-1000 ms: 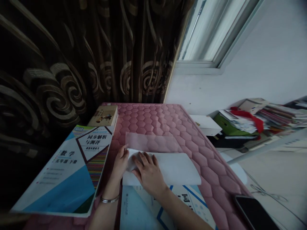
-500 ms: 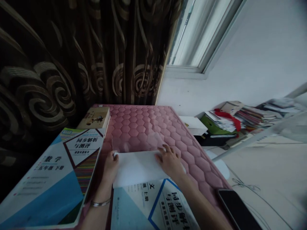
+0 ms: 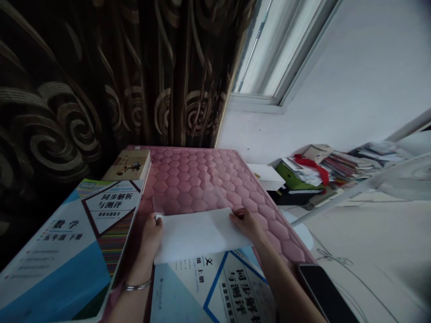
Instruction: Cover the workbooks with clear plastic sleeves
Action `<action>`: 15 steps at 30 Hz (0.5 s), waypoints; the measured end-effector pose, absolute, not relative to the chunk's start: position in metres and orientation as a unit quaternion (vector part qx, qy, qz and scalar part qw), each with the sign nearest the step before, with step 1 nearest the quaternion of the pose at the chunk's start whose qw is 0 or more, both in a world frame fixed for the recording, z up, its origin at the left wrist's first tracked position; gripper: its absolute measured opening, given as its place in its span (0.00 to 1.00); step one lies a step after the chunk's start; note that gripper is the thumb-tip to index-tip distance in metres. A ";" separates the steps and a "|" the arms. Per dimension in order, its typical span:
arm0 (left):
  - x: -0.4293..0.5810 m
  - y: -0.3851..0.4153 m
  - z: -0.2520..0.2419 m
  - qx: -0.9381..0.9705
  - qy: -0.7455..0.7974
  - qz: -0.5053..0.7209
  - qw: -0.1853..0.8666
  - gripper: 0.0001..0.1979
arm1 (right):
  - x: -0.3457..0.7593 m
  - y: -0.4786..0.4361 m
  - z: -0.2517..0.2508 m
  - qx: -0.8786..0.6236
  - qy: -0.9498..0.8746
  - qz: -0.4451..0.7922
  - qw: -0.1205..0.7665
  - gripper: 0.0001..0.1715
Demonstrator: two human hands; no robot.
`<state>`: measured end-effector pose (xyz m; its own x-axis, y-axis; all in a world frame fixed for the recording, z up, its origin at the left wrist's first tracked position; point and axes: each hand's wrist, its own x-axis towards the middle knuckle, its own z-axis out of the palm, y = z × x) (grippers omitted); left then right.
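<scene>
A white sheet of paper (image 3: 195,235) lies across the upper part of a workbook (image 3: 215,287) with a blue and white cover. My left hand (image 3: 152,235) grips its upper left corner, thumb on top. At the upper right corner, my right hand (image 3: 245,222) is closed on the sheet with bent fingers. Beyond the paper, a faint clear film (image 3: 183,202) lies over the pink padding; whether it is joined to the sheet I cannot tell. A silver bracelet (image 3: 138,285) circles my left wrist.
To the left lies a large maths workbook (image 3: 77,242), with a brown-covered book (image 3: 129,165) behind it. A dark phone (image 3: 325,291) rests at the right edge of the pink quilted surface (image 3: 188,163). A white box (image 3: 266,176) and piled papers (image 3: 346,163) are beyond.
My right hand has moved from resting over the sheet's upper right part to its right corner, fingers now curled. My left hand keeps its hold. The view has shifted slightly.
</scene>
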<state>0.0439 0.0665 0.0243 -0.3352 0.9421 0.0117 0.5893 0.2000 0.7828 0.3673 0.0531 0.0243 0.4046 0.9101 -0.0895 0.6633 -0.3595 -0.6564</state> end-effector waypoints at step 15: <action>0.045 0.065 0.023 0.507 0.737 0.353 0.272 0.05 | 0.363 0.061 0.059 -0.806 -0.518 0.236 0.165 0.16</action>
